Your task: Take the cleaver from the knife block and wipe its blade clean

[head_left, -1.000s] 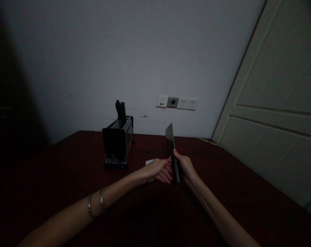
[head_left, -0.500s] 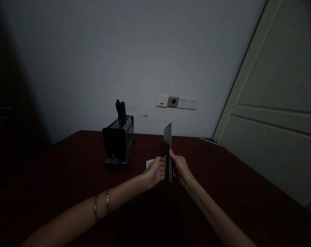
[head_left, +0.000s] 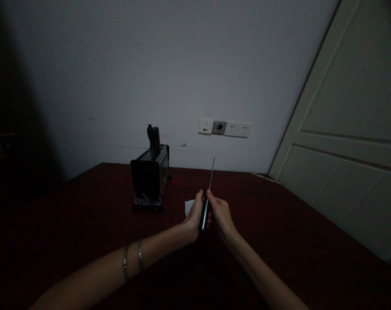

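A kitchen cleaver with a dark handle [head_left: 204, 215] stands upright, its thin steel blade [head_left: 211, 175] seen edge-on and pointing away from me. My left hand [head_left: 193, 216] wraps the handle from the left, with two thin metal bangles on that wrist. My right hand [head_left: 220, 211] closes on the top of the handle from the right, near the base of the blade. A white paper [head_left: 189, 207] lies on the table just behind my left hand, partly hidden by it.
A dark metal knife block [head_left: 149, 181] holding dark-handled knives stands left of my hands on a dark red wooden table [head_left: 263, 215]. The table meets a white wall with a socket panel [head_left: 224, 128]. A cream panelled door [head_left: 347, 129] stands at the right.
The cleaver has turned about its upright axis, so its broad blade face now shows edge-on. My hands have shifted slightly left.
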Demonstrator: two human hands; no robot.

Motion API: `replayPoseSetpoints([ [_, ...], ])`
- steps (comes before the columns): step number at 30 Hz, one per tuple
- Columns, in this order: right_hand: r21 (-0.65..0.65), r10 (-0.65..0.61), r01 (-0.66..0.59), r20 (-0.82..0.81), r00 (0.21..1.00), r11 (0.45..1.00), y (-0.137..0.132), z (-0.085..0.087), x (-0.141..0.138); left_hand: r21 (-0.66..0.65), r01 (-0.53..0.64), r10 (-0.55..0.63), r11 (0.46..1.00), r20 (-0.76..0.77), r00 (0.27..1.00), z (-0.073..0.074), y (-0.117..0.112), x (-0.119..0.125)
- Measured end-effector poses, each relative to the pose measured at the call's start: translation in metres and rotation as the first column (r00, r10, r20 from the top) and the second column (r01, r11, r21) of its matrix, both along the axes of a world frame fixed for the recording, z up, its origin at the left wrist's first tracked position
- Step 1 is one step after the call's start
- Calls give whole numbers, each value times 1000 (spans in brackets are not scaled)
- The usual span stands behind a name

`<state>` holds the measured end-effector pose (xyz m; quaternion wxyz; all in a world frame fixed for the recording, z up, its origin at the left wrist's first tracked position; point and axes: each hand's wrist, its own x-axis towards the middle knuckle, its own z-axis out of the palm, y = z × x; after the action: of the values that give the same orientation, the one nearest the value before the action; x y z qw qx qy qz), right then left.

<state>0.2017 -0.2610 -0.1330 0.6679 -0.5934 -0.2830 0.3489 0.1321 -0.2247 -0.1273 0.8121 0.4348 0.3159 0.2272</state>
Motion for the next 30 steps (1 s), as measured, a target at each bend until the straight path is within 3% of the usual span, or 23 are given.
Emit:
replayPoseSetpoints([
  [7,47,-11,12,-21,1000,999,1,-8,10,-31,87,-87,996,-13,996,1,3,-4],
  [14,-2,45,-45,72,996,999,-5,-11,28,-66,141,-144,988,-39,989,-9,7,0],
  [19,3,37,-39,262,964,999,-18,-15,49,-150,246,-229,958,121,966,-5,17,1],
  [23,38,34,-60,483,875,997,-26,-18,62,-194,273,-222,942,252,942,9,28,1],
  [25,30,137,-206,654,744,978,-27,-19,64,-225,296,-218,928,316,924,16,34,0],
  [26,3,200,-310,759,619,951,-25,-19,65,-240,307,-215,921,345,914,20,37,0],
  [28,-106,271,-483,920,285,869,-20,-20,66,-271,329,-213,905,382,899,25,42,0],
  [29,-163,273,-521,952,140,838,-16,-21,66,-284,339,-213,897,394,894,27,44,0],
  [30,-203,269,-531,962,49,823,-12,-22,66,-297,351,-216,888,404,889,28,45,0],
])
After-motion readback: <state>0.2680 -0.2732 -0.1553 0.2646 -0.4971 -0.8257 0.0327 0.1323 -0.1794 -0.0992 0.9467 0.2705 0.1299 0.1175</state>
